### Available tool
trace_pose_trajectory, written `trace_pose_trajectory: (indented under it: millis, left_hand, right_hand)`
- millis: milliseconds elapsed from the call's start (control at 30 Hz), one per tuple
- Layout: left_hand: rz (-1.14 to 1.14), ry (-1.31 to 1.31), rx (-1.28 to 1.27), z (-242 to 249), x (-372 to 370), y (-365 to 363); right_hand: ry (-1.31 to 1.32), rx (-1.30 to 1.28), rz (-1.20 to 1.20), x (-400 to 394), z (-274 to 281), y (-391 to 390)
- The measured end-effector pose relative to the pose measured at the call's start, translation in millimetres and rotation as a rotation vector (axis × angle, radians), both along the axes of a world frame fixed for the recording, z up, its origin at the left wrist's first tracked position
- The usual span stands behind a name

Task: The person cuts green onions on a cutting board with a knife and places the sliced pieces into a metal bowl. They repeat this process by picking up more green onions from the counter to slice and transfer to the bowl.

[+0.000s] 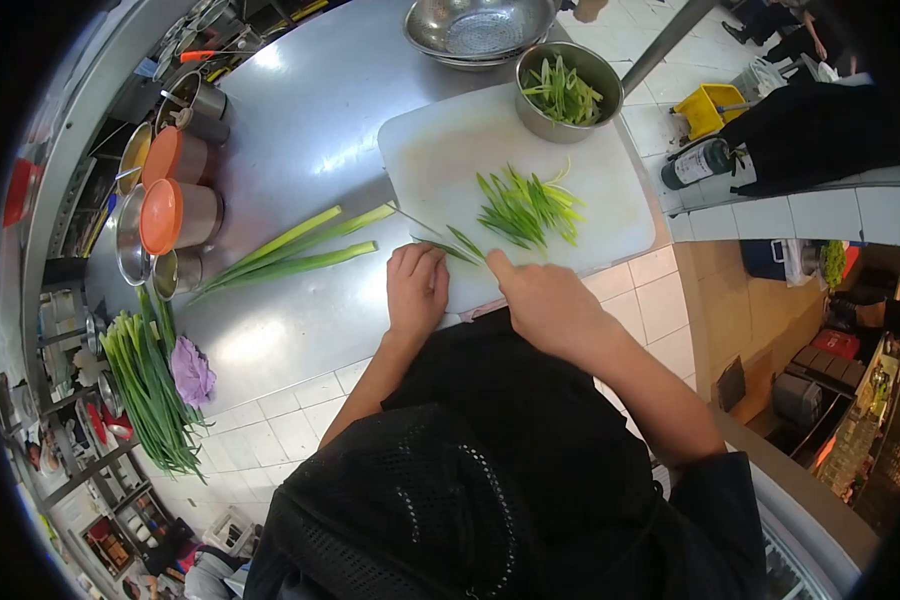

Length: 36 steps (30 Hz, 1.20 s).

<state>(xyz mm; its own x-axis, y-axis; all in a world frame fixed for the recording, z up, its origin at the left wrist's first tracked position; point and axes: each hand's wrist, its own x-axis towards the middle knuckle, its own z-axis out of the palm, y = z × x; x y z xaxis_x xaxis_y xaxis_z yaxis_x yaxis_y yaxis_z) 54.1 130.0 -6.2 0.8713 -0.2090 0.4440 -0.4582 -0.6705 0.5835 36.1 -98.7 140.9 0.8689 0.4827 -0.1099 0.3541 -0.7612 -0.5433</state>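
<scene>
A white cutting board lies on the steel counter. At its near edge my left hand presses with curled fingers on a green onion stalk. My right hand is closed round a knife, its handle hidden in the fist; the thin blade points to the upper left across the stalk. Sliced green onion is heaped on the board beyond my right hand. Long green onion stalks lie on the counter to the left. A steel pot at the board's far corner holds more slices.
Steel bowls stand behind the board. Orange-lidded containers and a small pot line the counter's left side. A bundle of green onions and a purple cloth are at the lower left. A yellow bucket stands beyond the counter at right.
</scene>
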Motion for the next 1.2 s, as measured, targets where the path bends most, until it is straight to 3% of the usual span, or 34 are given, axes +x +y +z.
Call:
trace_pose_trajectory:
  millis: [167,300,367,600,667,733,800,867,900,967,1067,1167,1200]
  left_hand:
    - [0.028,0.004,0.02,-1,11,13]
    - [0.005,-0.007,0.003,-7,14,14]
    - [-0.002,0.007,0.01,-6,12,15]
    - [-0.041,0.064,-0.018,2,15,24]
    - [-0.051,0.075,-0.09,-2,17,33]
    - [0.107,0.141,-0.189,4,22,40]
    - [0.108,0.19,-0.153,15,26,43]
    - [-0.034,0.208,-0.062,23,30,39]
    - [-0.03,0.2,-0.067,20,31,38]
    - [-0.06,0.189,0.04,13,32,34]
    - [-0.004,0.197,0.072,17,29,26]
    - [0.067,0.186,0.014,21,22,17]
    - [0.07,0.171,0.003,24,20,10]
  right_hand:
    - [0.188,-0.116,-0.031,-26,18,4]
    - [0.232,-0.105,-0.062,-30,-27,8]
    - [0.183,-0.028,-0.124,-23,-79,15]
    - [0.109,0.132,-0.217,39,-101,40]
    - [0.269,0.36,-0.178,56,-109,16]
    - [0.231,0.368,-0.191,60,-99,-6]
    - [0.209,0.37,-0.186,60,-80,-19]
    - [0.117,0.124,-0.282,62,-52,-30]
    - [0.109,0.12,-0.277,63,-50,-33]
    - [-0.092,0.013,-0.31,67,-46,-39]
    - [-0.158,-0.047,-0.246,70,-75,-52]
    - [-0.345,-0.068,-0.265,61,-78,-58]
    - [-0.352,0.049,-0.292,57,-77,-58]
